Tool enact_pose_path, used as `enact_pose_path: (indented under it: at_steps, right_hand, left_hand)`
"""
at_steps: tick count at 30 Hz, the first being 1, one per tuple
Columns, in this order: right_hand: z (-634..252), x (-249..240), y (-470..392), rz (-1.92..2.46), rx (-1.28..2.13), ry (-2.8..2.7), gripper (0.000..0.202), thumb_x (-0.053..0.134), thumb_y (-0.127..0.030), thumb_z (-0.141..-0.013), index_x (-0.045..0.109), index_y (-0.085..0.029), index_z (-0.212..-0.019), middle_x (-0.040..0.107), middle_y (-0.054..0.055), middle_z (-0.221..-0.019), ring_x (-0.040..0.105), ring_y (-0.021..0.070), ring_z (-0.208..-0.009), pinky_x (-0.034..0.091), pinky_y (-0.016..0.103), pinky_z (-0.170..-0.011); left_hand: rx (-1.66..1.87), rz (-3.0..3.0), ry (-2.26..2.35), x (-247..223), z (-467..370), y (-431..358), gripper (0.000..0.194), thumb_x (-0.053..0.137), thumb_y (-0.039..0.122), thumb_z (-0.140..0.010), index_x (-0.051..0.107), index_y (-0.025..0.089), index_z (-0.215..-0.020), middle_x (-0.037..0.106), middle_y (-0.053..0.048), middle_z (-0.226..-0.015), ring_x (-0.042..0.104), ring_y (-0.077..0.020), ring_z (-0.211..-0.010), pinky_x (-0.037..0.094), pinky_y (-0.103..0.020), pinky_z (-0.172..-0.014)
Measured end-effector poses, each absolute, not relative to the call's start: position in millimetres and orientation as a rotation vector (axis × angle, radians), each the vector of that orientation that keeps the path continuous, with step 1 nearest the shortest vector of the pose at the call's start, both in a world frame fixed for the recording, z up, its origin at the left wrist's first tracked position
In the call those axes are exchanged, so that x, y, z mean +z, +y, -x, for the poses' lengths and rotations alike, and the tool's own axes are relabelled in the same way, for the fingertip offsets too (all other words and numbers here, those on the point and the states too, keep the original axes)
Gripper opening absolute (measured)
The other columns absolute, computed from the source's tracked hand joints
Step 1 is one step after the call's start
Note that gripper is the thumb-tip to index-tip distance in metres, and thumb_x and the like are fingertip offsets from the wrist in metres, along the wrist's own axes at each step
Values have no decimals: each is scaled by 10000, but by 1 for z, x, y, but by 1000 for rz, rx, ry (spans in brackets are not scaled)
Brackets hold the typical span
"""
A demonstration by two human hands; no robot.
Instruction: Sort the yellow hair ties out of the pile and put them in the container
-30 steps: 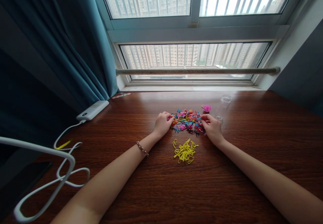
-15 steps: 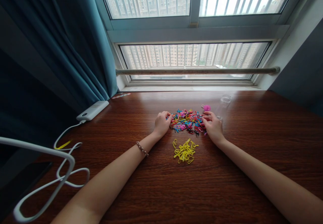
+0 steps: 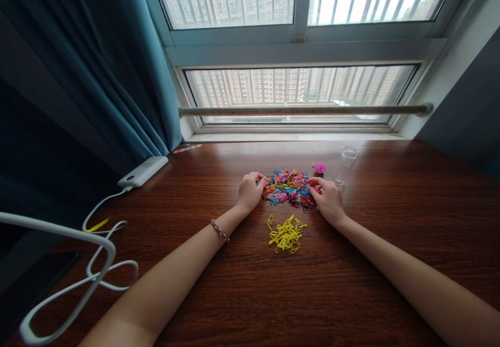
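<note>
A pile of small multicoloured rubber bands lies on the brown wooden table. At its left edge rests my left hand, thumb and forefinger pinched together against the bands; whatever is between the fingertips is too small to make out. My right hand reaches into the pile's right side, thumb and fingers apart, touching the bands there. Nearer to me sits a separate heap of yellow rubber bands.
Behind my right hand lie a clear plastic bottle and a pink cap. On the left are a white power bank, looped white cable and a blue curtain. A window with a metal rail rises beyond the table.
My right hand has shifted slightly left and down, its fingers deeper over the multicoloured bands. More of the bottle now shows. My left hand has barely moved.
</note>
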State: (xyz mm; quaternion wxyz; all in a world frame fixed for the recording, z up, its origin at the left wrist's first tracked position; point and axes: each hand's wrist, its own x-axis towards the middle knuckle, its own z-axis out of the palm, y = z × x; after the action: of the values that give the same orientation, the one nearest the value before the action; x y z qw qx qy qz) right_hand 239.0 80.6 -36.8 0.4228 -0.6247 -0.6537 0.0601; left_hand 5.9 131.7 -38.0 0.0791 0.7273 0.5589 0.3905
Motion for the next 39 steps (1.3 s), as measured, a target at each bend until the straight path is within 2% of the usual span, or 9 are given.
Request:
enact_pose_path:
  at_steps: [6, 11, 14, 17, 21, 27, 31, 35, 39]
  right_hand:
    - [-238, -36, 78, 1548, 97, -1561, 203, 519, -357, -783, 675, -232, -818, 660, 46, -765, 539, 207, -789, 388, 311, -718]
    - [-238, -36, 78, 1518, 116, -1532, 219, 537, -403, -774, 655, -220, -797, 653, 52, -797, 547, 204, -785, 386, 315, -724]
    - [-237, -34, 77, 1475, 126, -1540, 226, 537, -413, -774, 634, -209, -785, 640, 49, -779, 554, 201, -759, 392, 311, -707]
    - [-235, -30, 74, 1405, 140, -1553, 221, 520, -401, -791, 604, -197, -784, 625, 37, -747, 557, 184, -712, 403, 297, -680]
    - [-230, -25, 66, 1259, 104, -1627, 181, 491, -350, -823, 574, -196, -781, 599, 36, -752, 545, 168, -712, 418, 293, -694]
    - [-222, -21, 50, 898, -27, -2035, 101, 501, -266, -832, 551, -195, -780, 589, 39, -713, 507, 168, -715, 417, 300, -689]
    - [-218, -16, 44, 717, -98, -2294, 131, 464, -246, -853, 538, -195, -759, 592, 35, -687, 510, 167, -746, 408, 299, -700]
    - [-216, -13, 43, 652, -65, -2380, 169, 424, -268, -869, 532, -197, -761, 584, 34, -673, 515, 163, -736, 409, 295, -692]
    - [-219, -15, 46, 774, 60, -2285, 199, 376, -264, -884, 549, -188, -820, 603, 51, -730, 513, 171, -736, 411, 308, -701]
  left_hand:
    - [1203, -2141, 1739, -40, -5, 134, 67, 527, 247, -768, 536, 184, -788, 584, -29, -819, 522, -157, -741, 408, -280, -687]
    - [1218, -2059, 1860, -36, -7, 130, 196, 565, 195, -702, 478, 175, -877, 533, -31, -856, 510, -149, -733, 415, -274, -675]
    - [1144, -2214, 1792, -32, -9, 125, 139, 547, 165, -696, 502, 186, -825, 536, -31, -848, 504, -163, -783, 409, -283, -714]
    - [949, -2390, 1733, -29, -11, 121, 43, 540, 165, -697, 549, 205, -712, 554, -30, -802, 493, -189, -821, 393, -302, -741]
    - [782, -2423, 1829, -30, -13, 119, 37, 567, 237, -692, 584, 215, -669, 565, -38, -778, 481, -211, -803, 376, -314, -687]
    - [751, -2469, 1825, -31, -14, 119, 77, 560, 265, -710, 594, 213, -664, 569, -37, -777, 475, -206, -804, 360, -300, -668]
    - [766, -2462, 1820, -29, -14, 118, 85, 558, 267, -720, 592, 210, -666, 573, -37, -788, 476, -207, -808, 358, -308, -684]
    - [787, -2452, 1798, -28, -15, 117, 62, 564, 263, -719, 587, 212, -692, 575, -38, -808, 477, -208, -822, 361, -313, -706]
    - [742, -2460, 1764, -26, -16, 116, 68, 584, 282, -702, 587, 216, -686, 568, -39, -809, 474, -215, -829, 361, -313, -691]
